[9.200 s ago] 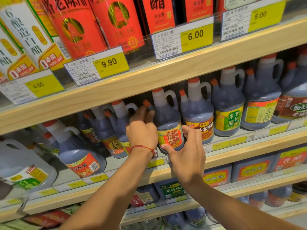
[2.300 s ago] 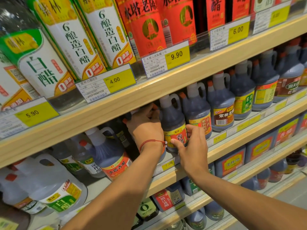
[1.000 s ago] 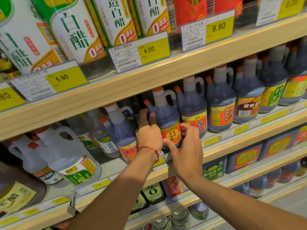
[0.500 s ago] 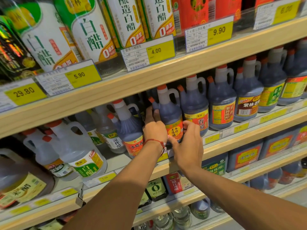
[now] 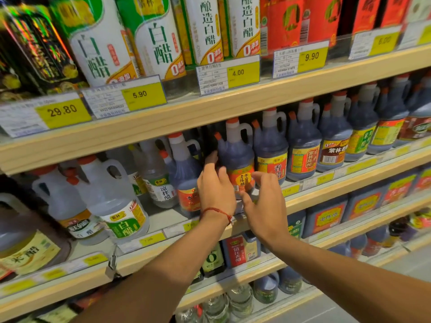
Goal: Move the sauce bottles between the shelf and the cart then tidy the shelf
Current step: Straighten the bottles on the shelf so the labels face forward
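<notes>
A dark vinegar jug [image 5: 236, 157] with an orange cap and orange-red label stands at the front of the middle shelf [image 5: 349, 184], in a row of similar jugs. My left hand [image 5: 215, 190], with a red string at the wrist, lies flat against the jug's left side, fingers reaching into the gap beside it. My right hand [image 5: 263, 201] hovers just right of the jug's base with fingers spread; only the thumb is near the label. No cart is in view.
A dark jug with a red label [image 5: 186, 183] stands close on the left and a yellow-labelled one [image 5: 271, 157] on the right. Clear white-vinegar jugs [image 5: 114, 201] fill the shelf's left. The upper shelf beam [image 5: 210, 113] with price tags hangs low overhead. Square jugs [image 5: 326, 217] sit below.
Half a second ago both hands clasped the jug. My right hand has since come off it and spread open, and my left hand has flattened against its side. The view has drifted slightly left.
</notes>
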Action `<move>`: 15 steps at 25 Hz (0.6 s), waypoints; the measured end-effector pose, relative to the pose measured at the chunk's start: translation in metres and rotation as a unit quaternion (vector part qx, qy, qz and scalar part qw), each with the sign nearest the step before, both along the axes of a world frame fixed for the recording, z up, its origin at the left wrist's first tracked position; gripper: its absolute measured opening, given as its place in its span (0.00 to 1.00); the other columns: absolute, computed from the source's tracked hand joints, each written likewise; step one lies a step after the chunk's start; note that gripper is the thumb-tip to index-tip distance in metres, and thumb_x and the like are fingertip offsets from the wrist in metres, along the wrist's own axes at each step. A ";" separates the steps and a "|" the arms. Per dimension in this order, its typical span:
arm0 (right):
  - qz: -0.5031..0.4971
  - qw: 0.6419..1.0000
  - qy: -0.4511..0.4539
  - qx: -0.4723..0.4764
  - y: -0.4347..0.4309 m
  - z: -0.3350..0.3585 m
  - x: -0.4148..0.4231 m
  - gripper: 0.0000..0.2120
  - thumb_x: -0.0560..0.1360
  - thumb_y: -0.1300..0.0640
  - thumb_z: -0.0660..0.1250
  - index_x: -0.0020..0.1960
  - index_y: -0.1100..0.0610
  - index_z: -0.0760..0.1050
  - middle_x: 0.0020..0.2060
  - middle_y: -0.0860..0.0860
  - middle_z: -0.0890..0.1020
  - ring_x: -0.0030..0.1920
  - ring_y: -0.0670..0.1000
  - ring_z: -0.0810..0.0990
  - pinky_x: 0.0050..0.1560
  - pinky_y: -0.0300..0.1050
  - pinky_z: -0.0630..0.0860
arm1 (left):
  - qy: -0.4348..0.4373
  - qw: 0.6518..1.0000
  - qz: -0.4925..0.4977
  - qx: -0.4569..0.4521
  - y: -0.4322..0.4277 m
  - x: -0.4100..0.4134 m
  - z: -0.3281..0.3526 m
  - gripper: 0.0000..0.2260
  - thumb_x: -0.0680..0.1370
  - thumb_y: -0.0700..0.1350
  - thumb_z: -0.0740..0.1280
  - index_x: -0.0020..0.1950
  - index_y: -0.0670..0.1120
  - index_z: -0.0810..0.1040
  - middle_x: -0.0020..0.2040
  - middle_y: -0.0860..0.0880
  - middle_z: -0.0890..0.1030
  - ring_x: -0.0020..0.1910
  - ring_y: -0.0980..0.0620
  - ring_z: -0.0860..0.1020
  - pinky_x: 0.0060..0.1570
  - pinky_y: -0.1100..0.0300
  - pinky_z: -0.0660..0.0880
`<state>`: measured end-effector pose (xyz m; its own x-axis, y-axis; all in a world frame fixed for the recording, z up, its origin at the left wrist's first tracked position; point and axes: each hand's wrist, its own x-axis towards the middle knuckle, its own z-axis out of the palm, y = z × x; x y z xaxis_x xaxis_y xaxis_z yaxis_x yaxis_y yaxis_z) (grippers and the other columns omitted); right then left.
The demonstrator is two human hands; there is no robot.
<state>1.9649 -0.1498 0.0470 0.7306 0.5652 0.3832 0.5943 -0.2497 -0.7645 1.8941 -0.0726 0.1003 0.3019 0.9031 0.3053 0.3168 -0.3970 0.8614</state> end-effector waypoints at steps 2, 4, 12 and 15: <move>0.021 1.000 -0.017 0.010 -0.004 0.001 -0.010 0.19 0.79 0.55 0.73 0.66 0.53 0.71 0.58 0.46 0.74 0.60 0.46 0.74 0.60 0.40 0.72 | -0.046 0.997 0.021 0.058 -0.005 -0.024 -0.005 0.08 0.81 0.44 0.61 0.59 0.48 0.74 0.52 0.48 0.81 0.50 0.48 0.80 0.49 0.53 0.77; 0.046 0.999 -0.008 0.028 0.003 0.004 -0.023 0.17 0.78 0.55 0.73 0.64 0.52 0.72 0.56 0.46 0.74 0.56 0.47 0.76 0.58 0.44 0.76 | -0.071 0.993 0.057 0.076 0.002 -0.046 -0.001 0.04 0.80 0.44 0.63 0.54 0.47 0.71 0.50 0.50 0.75 0.48 0.48 0.78 0.48 0.51 0.76; 0.101 0.990 0.088 0.034 0.062 -0.003 -0.065 0.39 0.68 0.48 0.82 0.72 0.55 0.67 0.62 0.47 0.72 0.61 0.47 0.74 0.64 0.49 0.77 | -0.075 0.995 0.060 0.026 0.054 -0.073 -0.002 0.18 0.77 0.49 0.70 0.65 0.44 0.76 0.57 0.43 0.80 0.57 0.43 0.78 0.56 0.58 0.74; 0.067 0.993 0.085 0.045 0.068 -0.013 -0.066 0.43 0.65 0.47 0.84 0.72 0.53 0.66 0.61 0.47 0.72 0.62 0.49 0.75 0.63 0.52 0.78 | -0.109 0.994 0.017 0.018 0.069 -0.075 -0.010 0.18 0.74 0.50 0.73 0.63 0.50 0.78 0.56 0.51 0.83 0.57 0.50 0.80 0.58 0.50 0.78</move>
